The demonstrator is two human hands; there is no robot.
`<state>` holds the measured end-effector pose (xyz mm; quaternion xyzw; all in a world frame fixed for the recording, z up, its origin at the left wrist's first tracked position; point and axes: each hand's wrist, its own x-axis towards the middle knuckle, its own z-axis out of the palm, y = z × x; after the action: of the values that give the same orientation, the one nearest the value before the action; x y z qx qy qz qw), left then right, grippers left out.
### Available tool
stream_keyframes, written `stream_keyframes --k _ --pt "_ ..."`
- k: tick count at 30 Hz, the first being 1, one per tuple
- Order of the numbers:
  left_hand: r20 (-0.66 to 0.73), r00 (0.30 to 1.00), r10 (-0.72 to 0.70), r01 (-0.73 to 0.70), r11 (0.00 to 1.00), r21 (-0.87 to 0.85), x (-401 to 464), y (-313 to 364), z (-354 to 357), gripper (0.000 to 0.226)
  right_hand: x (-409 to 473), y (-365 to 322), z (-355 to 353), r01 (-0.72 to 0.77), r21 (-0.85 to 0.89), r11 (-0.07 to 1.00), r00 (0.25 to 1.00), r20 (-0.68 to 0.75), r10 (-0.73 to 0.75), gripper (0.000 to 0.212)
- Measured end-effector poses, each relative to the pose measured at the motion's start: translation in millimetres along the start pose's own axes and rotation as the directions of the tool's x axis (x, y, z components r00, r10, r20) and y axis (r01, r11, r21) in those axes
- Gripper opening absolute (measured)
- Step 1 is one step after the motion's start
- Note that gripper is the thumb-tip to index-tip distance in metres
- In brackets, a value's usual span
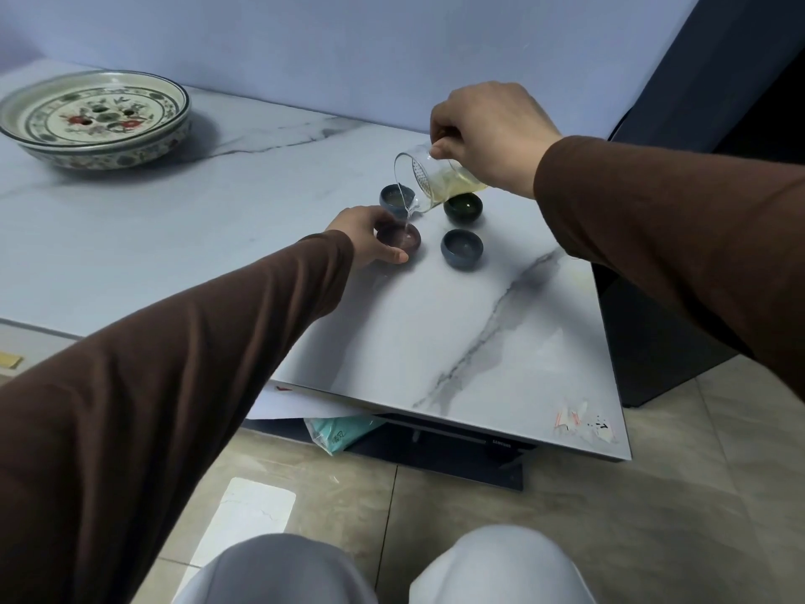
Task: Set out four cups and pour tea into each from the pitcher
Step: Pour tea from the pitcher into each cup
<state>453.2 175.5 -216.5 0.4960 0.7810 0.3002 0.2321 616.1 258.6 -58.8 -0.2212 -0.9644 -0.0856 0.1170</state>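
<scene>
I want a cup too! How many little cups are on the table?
4. A brown cup in the left hand, a grey-blue cup behind it, a green cup under the pitcher, a blue cup nearest. None seem hidden.

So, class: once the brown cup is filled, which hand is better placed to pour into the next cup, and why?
Right hand: it already grips the tilted pitcher above the cups. The left hand only steadies the brown cup.
</scene>
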Motion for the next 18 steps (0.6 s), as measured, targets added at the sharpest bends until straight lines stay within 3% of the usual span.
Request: stream_keyframes --k 18 --pt "0.004 1.000 -0.011 0.011 1.000 0.004 1.6 -1.3 -0.9 0.061 6.0 -0.5 -2.1 0.031 -0.032 0.999 0.999 -0.011 -0.032 0.020"
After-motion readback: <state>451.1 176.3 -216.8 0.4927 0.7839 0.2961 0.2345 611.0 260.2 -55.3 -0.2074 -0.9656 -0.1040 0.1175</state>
